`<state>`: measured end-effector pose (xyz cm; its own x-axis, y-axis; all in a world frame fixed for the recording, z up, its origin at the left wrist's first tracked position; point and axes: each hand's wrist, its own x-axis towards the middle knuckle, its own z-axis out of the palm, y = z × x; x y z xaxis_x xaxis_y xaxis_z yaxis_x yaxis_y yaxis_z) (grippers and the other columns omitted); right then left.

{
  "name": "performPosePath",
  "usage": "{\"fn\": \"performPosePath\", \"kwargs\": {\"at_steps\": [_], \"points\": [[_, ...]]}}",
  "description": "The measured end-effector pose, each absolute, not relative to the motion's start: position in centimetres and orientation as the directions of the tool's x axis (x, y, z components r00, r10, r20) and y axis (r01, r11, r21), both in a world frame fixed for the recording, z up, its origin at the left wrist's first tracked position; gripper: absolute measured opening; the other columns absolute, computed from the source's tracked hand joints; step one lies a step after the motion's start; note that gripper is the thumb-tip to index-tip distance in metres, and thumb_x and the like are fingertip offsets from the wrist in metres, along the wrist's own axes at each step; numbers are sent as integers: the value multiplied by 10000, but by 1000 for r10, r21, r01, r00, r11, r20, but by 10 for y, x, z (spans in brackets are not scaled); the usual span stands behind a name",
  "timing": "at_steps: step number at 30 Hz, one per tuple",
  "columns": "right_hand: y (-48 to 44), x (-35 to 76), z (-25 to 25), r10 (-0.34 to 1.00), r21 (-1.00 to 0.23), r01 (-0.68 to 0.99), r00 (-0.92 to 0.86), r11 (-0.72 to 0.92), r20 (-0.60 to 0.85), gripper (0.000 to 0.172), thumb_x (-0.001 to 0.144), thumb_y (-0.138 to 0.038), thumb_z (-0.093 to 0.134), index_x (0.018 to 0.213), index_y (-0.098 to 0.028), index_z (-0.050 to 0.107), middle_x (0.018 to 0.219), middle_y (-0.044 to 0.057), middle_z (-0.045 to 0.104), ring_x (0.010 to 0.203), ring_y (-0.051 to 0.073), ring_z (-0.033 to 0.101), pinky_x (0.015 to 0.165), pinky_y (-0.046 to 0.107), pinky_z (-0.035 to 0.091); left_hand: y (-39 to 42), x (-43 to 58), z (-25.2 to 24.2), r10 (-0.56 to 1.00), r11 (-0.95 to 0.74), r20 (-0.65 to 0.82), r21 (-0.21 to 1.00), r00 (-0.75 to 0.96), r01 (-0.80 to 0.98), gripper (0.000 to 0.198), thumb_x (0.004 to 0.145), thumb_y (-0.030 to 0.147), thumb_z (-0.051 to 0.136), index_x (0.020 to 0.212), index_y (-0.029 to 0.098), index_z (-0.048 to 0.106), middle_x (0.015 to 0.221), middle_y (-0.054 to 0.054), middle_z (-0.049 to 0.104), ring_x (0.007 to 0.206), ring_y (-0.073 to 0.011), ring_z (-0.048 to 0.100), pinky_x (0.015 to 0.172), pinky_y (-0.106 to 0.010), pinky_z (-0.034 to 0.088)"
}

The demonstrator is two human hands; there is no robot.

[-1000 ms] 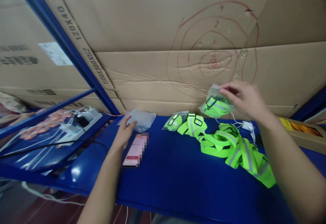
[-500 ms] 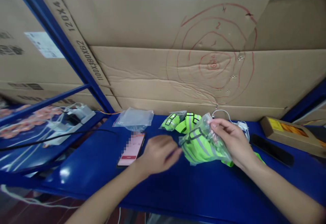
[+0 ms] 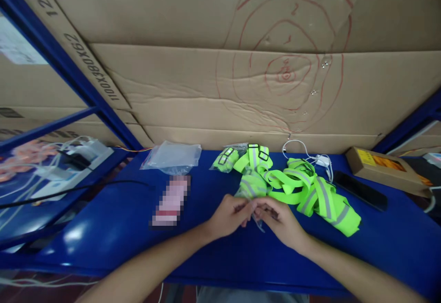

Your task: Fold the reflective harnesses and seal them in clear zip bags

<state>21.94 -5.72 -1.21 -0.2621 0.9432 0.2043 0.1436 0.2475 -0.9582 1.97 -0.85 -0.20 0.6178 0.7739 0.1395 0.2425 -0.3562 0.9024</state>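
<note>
Above the blue tabletop (image 3: 206, 190), left hand (image 3: 228, 216) and right hand (image 3: 281, 222) curl together, pinching a clear bag (image 3: 254, 184).

Bold black capitals are printed along a long, narrow brown cardboard strip (image 3: 79, 50) at upper left: "1100X380X62" runs slantwise up it, and further up comes "120X", cut off by the picture's top edge. On the large, flat brown cardboard panel (image 3: 165, 18), uneven hand-drawn red rings (image 3: 285, 75) form a target, with a "2" between upper rings and what looks like a "4" above it (smaller marks towards the centre are unclear). Writing on the white paper label (image 3: 20, 43) at far left and the yellow printed label (image 3: 368, 158) on a low brown cardboard box (image 3: 354, 162) is illegible.
</note>
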Motion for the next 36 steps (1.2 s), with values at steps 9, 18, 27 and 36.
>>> {"fn": "performPosePath", "kwargs": {"at_steps": [9,18,27,36], "points": [[-50,216,-28,950,-945,245,-278,216,145,255,948,-320,628,1178,-215,650,909,32,734,805,166,697,792,309,565,1,21,10,847,-471,101,599,521,648,462,997,446,492,639,178,602,576,-12,620,528,-122,546,567,-244,326],[-48,220,-25,955,-957,231,-276,178,112,281,986,-413,590,1168,-217,674,852,24,712,745,160,675,697,289,559,2,17,10,789,-403,-38,721,613,564,528,1044,508,393,736,175,664,705,-26,730,628,-146,651,631,-240,404],[-51,228,-8,954,-935,261,-241,240,178,265,943,-444,682,1078,-216,658,812,-5,657,712,130,613,655,256,485,-2,18,3,690,-469,138,833,711,293,497,1076,521,276,912,171,588,759,-12,613,702,-127,588,699,-237,457],[-57,224,0,955,-950,233,-257,207,145,231,984,-428,621,1052,-207,616,806,4,677,696,132,627,657,267,508,-8,24,0,715,-473,195,842,672,259,466,1077,498,308,822,177,530,712,3,557,665,-119,542,659,-233,428]]}}
